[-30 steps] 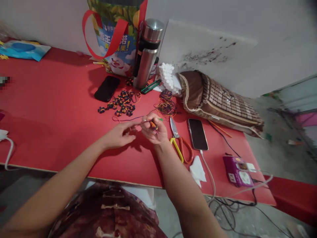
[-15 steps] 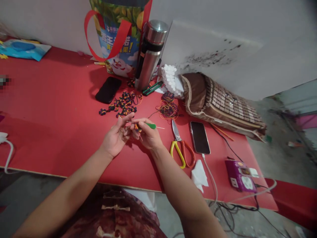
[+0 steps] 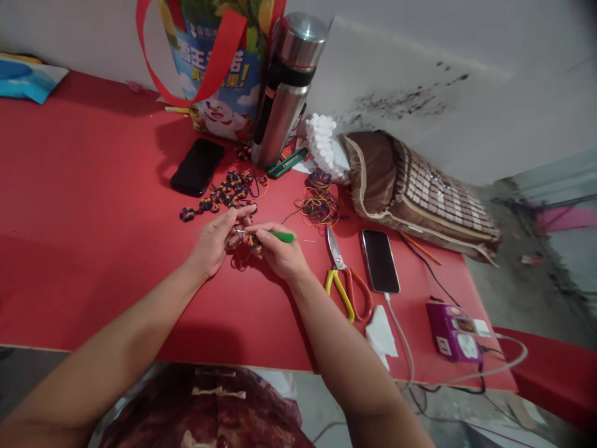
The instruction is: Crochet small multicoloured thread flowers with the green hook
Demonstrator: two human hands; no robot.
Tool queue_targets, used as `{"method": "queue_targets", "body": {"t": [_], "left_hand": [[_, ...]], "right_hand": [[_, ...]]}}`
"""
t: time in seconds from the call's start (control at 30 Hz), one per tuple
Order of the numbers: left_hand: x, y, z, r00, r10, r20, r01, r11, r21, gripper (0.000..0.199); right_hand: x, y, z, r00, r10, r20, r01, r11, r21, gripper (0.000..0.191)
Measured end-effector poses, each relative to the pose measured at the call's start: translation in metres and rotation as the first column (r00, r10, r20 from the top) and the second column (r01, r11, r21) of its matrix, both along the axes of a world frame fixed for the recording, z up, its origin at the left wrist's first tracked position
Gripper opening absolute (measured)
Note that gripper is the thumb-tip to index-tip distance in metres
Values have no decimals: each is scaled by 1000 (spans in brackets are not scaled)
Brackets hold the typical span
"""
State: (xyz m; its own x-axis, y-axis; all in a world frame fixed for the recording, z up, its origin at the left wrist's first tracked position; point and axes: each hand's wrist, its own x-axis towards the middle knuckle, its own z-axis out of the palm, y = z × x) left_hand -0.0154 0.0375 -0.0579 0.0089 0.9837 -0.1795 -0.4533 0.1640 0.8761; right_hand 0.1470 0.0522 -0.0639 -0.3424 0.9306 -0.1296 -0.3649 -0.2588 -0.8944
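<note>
My right hand (image 3: 282, 252) is closed on a crochet hook with a green handle (image 3: 282, 237), its thin metal tip pointing left toward my left hand. A small dark and orange knotted piece (image 3: 254, 243) hangs at my right fingers. My left hand (image 3: 215, 241) is closed at the hook's tip, pinching cord whose details are too small to make out. Reddish cord dangles below the fingers. Just beyond my hands lies a cluster of dark and orange knotted pieces (image 3: 232, 190). A loose tangle of purple and orange cord (image 3: 319, 205) is to their right.
Scissors (image 3: 342, 277), a charging phone (image 3: 380, 261), white tissue (image 3: 382, 333) and a purple power box (image 3: 452, 330) are at the right. Behind stand a steel flask (image 3: 291, 87) and a printed bag (image 3: 219, 74). A black phone (image 3: 198, 167) and green cutter (image 3: 288, 163) lie nearer.
The view has shifted slightly. My left fingers have drawn in around the hook's tip, and cord now hangs below them. My right hand still holds the hook.
</note>
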Motion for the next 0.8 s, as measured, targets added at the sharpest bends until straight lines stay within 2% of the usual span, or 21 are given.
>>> {"method": "queue_targets", "body": {"t": [0.33, 0.43, 0.5, 0.63, 0.8], "left_hand": [[-1, -2, 5, 994, -112, -7, 112, 994, -14, 54], [-1, -2, 4, 993, -85, 83, 85, 996, 6, 43], [-1, -1, 3, 981, -53, 187, 56, 998, -10, 32], [-1, 2, 4, 942, -82, 326, 110, 992, -68, 31], [5, -3, 6, 954, -156, 255, 163, 987, -5, 33]], "right_hand": [[4, 2, 3, 1000, -3, -30, 3, 1000, -18, 32], [5, 4, 4, 999, -33, -43, 32, 999, -12, 31], [6, 5, 4, 994, -98, -50, 97, 995, -6, 30], [5, 5, 3, 977, -198, -83, 198, 980, -6, 29], [0, -1, 4, 981, -66, -182, 55, 996, -66, 33]]}}
